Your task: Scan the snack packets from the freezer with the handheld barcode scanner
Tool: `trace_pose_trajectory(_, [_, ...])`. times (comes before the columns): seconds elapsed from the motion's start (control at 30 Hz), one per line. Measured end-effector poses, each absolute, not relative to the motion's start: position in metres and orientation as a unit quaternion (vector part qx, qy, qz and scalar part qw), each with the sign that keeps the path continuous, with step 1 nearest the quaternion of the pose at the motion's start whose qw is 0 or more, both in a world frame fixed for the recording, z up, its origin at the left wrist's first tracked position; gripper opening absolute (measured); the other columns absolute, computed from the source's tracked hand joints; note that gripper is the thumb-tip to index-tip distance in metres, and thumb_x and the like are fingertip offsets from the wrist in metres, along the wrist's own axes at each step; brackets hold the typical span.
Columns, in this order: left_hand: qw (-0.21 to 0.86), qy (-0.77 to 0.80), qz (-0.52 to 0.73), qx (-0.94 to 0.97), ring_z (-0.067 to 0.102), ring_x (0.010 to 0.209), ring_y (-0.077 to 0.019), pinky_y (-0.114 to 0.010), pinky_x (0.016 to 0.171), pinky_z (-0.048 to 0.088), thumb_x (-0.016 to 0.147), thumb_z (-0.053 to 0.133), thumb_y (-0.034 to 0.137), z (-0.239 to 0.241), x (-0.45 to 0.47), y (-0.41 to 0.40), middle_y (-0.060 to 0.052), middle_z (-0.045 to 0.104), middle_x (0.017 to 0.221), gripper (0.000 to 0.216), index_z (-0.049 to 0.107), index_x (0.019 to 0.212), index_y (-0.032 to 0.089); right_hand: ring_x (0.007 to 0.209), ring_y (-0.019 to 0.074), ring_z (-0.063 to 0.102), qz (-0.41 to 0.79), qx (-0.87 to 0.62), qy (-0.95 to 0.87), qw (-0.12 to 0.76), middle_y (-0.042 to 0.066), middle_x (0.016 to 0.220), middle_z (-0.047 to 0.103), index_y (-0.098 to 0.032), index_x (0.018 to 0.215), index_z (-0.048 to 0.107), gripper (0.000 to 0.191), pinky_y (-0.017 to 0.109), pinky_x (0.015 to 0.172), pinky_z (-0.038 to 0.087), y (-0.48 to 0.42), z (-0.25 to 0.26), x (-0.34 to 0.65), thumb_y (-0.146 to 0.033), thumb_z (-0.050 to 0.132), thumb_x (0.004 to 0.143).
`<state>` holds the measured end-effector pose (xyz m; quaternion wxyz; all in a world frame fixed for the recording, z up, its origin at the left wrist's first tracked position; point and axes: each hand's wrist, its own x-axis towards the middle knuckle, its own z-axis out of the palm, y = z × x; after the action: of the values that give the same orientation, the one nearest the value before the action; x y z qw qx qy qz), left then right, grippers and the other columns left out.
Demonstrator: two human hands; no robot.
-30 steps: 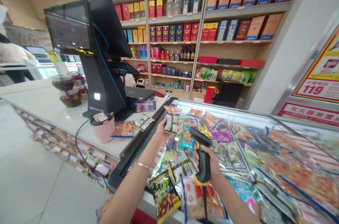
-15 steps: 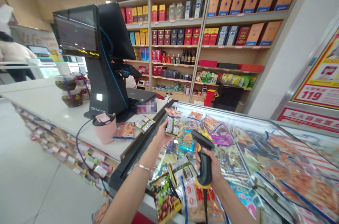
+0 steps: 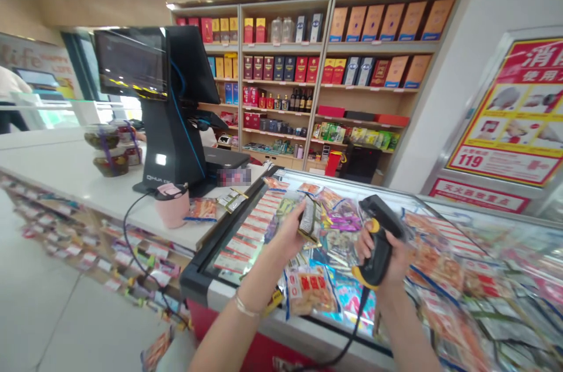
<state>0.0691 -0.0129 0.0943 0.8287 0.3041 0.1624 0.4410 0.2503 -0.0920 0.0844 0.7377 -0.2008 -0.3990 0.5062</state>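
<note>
My left hand [image 3: 288, 234] grips a small white-and-olive snack packet [image 3: 311, 219], held up over the glass top of the display case [image 3: 246, 231]. My right hand [image 3: 393, 257] is wrapped round the handle of a black and yellow barcode scanner [image 3: 379, 246]; its head tilts up and toward the left, and its cord hangs down in front of the case. Below and between the hands lies a clear snack bag with red print [image 3: 310, 291]. A blue-and-pink packet [image 3: 355, 301] rests beside it. My left forearm partly hides a dark packet with a yellow corner.
Many snack bags [image 3: 475, 278] cover the case on the right. On the white counter [image 3: 53, 155] at left stand a black register [image 3: 165, 125], a pink cup [image 3: 171, 208] and stacked jars [image 3: 109, 152]. Shelves [image 3: 284, 49] of boxes and bottles line the back. Another person [image 3: 13, 87] stands far left.
My left hand has brought the packet rightward and in from the counter side. The scanner has moved right and up in my right hand. The view has turned to the right.
</note>
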Motion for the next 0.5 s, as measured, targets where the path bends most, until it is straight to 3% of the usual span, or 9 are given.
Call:
trace_pose_trajectory(0.1, [0.786,0.209,0.465,0.35,0.059,0.108,-0.0266,-0.04,0.089,0.05,0.086,0.054,0.043,0.076,0.126,-0.053,-0.011,0.063,0.11,0.036,0.056,0.111,0.017,0.044,0.0105,0.035,0.472,-0.215,-0.387,0.762,-0.003,0.059,0.037,-0.02,0.083,0.056,0.026,0.02,0.036,0.037,-0.12,0.082,0.283,-0.042,0.063,0.07])
trace_pose_trajectory(0.23, [0.629,0.313,0.511,0.495,0.034,0.133,-0.0265,-0.043,0.114,0.022,0.09,0.046,0.045,0.036,0.197,-0.101,-0.015,0.043,0.136,0.044,0.047,0.124,0.018,0.046,0.0108,0.036,0.413,-0.242,-0.357,0.802,-0.003,0.059,0.038,-0.019,0.08,0.056,0.026,0.02,0.038,0.039,-0.16,0.069,0.327,-0.04,0.064,0.066])
trace_pose_trajectory(0.37, [0.449,0.297,0.492,0.684,0.024,0.138,-0.0289,-0.046,0.115,0.014,0.093,0.032,0.049,0.009,0.237,-0.131,-0.02,0.028,0.145,0.056,0.037,0.136,0.015,0.048,0.0116,0.039,0.372,-0.278,-0.319,0.826,-0.003,0.06,0.041,-0.02,0.08,0.056,0.026,0.021,0.039,0.04,-0.191,0.048,0.37,-0.04,0.063,0.065])
trace_pose_trajectory(0.5, [0.305,0.283,0.4,0.816,0.021,0.137,-0.0421,-0.064,0.111,0.001,0.088,0.04,0.054,0.002,0.261,-0.137,-0.019,0.026,0.15,0.062,0.039,0.14,0.018,0.049,0.0117,0.041,0.352,-0.299,-0.278,0.843,-0.003,0.06,0.042,-0.02,0.077,0.054,0.028,0.022,0.042,0.043,-0.198,0.026,0.41,-0.04,0.065,0.062])
